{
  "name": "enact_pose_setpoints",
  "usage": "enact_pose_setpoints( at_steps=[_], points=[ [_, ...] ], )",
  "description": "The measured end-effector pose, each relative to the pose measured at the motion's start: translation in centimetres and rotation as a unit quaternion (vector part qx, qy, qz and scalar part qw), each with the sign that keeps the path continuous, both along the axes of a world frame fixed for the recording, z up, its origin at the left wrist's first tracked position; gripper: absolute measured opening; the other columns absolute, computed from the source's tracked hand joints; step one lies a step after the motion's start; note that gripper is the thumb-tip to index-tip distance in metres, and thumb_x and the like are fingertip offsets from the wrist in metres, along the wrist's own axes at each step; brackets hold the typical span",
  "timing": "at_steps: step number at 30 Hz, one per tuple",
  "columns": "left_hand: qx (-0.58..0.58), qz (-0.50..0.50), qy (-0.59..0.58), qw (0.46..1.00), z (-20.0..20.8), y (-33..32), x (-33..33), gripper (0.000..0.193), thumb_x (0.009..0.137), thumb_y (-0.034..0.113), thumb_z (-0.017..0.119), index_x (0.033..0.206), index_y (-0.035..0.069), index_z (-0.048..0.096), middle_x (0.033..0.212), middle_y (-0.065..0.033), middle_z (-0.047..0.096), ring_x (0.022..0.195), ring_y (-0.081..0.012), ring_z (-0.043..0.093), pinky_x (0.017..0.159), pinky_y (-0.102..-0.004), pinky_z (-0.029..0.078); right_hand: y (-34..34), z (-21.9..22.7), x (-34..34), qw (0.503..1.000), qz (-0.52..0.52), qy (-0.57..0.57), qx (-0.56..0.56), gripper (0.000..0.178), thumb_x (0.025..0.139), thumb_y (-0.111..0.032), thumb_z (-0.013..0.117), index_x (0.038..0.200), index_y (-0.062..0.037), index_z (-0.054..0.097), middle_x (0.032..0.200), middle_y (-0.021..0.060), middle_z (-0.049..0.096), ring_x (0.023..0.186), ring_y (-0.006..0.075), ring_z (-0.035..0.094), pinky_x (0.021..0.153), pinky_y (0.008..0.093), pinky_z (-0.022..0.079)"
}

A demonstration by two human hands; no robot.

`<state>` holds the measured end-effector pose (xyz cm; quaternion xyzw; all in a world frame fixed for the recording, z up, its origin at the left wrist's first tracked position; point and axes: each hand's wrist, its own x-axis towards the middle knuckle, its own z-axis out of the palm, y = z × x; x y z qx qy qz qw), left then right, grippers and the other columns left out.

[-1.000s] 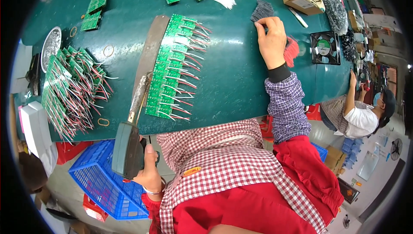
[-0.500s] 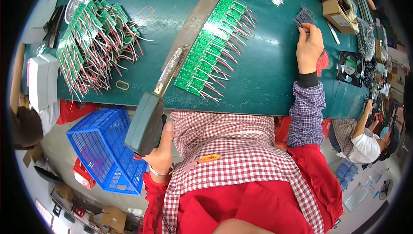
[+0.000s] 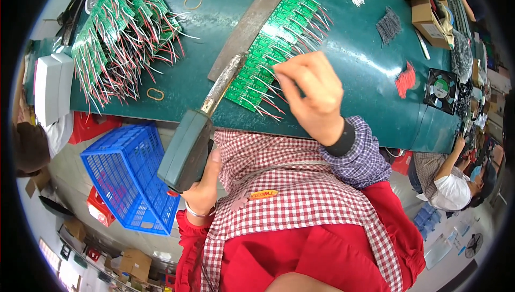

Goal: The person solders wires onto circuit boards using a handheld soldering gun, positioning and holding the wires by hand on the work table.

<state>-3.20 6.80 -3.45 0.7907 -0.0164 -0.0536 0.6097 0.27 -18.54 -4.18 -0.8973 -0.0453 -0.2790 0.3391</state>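
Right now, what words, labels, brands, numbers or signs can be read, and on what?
Orange oblong patch on the red-and-white checked cloth apron: lettering shows, but I don't transcribe it.
Round green label on the black square fan: too small to read.
Row of rectangular green circuit boards: any print is too small to read.
Nothing else reads clearly.

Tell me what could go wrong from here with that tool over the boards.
The right hand is close to the metal end of the tool held in the left hand; if that end is hot, it might burn.

The right hand could snag the wires sticking out of the row of green boards and pull it askew.

A slip of the tool might scratch or scorch a board.
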Motion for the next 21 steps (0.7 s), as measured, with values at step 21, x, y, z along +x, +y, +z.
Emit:
enact_pose_setpoints(
  at_steps=[21],
  points=[
    [-0.004,0.029,0.103,0.994,1.6,-0.2,-0.3,0.021,0.081,0.001,0.077,0.101,-0.005,0.07,0.091,-0.0103,0.073,0.077,-0.0159,0.067,0.069,-0.031,0.053,1.2,-1.8,0.0,0.999,-0.003,0.006,-0.032,0.022,0.07,0.003,0.075,0.088,-0.0053,0.068,0.08,0.0044,0.059,0.072,0.021,0.06,0.058,0.0325,0.05]
  ],
)
